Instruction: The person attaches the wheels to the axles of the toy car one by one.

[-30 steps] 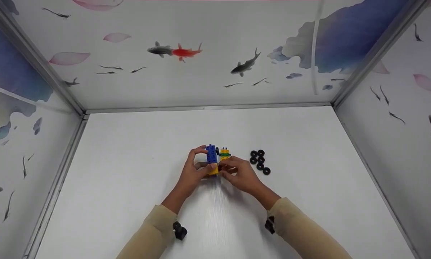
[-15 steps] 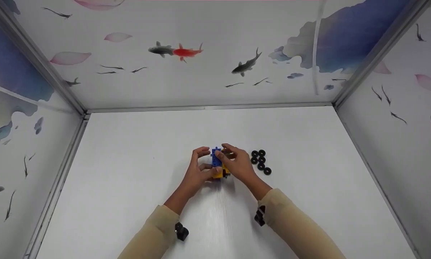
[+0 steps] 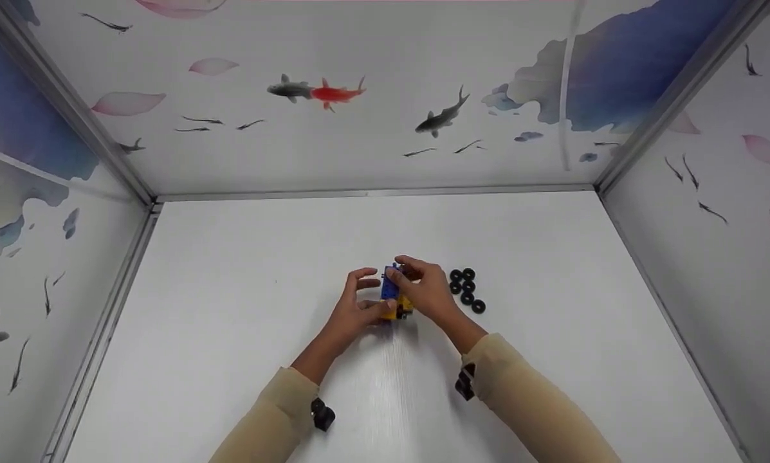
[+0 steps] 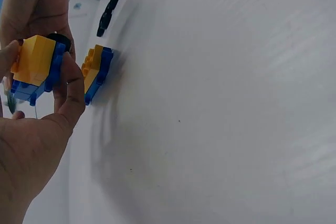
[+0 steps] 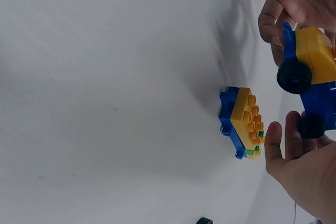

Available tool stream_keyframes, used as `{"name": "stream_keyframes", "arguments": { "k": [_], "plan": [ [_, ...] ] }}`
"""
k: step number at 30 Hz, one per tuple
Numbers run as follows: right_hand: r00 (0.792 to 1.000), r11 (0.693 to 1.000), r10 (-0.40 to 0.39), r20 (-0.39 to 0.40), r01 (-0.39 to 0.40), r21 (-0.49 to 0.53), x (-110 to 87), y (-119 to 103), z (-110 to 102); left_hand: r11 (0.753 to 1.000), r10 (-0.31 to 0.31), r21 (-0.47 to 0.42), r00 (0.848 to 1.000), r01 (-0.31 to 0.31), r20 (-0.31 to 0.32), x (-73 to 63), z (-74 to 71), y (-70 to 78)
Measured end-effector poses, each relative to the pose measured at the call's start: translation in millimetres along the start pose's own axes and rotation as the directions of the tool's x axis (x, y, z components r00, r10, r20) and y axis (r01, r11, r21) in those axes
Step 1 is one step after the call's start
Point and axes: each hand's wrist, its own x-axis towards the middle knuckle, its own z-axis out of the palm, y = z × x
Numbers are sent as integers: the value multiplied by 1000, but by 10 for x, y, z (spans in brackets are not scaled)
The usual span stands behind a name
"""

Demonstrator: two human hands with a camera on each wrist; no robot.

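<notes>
My left hand (image 3: 356, 315) grips the yellow end of a toy car (image 3: 390, 290) built from blue and yellow blocks, its thumb on the near block. My right hand (image 3: 428, 289) holds the car's far blue end, thumb over the top and fingers around the right side. In the right wrist view, one black wheel (image 5: 295, 77) sits on the car's side by the yellow block, and another wheel (image 5: 312, 127) lies against the right fingers. From the left wrist, the yellow block (image 4: 39, 59) shows between the left thumb and fingers, off the table.
A second blue-and-yellow block vehicle (image 5: 241, 116) with a green piece stands on the white table beneath the hands. Several loose black wheels (image 3: 467, 286) lie in a cluster to the right. Printed panels wall the table (image 3: 230, 244) at the back and sides.
My right hand has moved from the car's near right side up to its far end and now holds it there. The car has shifted slightly right, the left hand moving with it.
</notes>
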Motion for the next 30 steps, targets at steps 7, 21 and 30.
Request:
{"name": "stream_keyframes", "arguments": {
  "k": [7, 21, 30],
  "plan": [
    [1000, 999, 25, -14, -25, -36, -9, 52, -93, 993, -80, 89, 997, 82, -19, -7, -2, 29],
    [999, 999, 41, 33, -42, 9, -94, 159, -225, 994, -101, 12, 976, 105, -191, 64, -52, 92],
    [996, 998, 41, 77, -44, 44, -212, 165, -177, 999, -43, -27, 930, 36, -365, 119, -21, 120]
  ]
}}
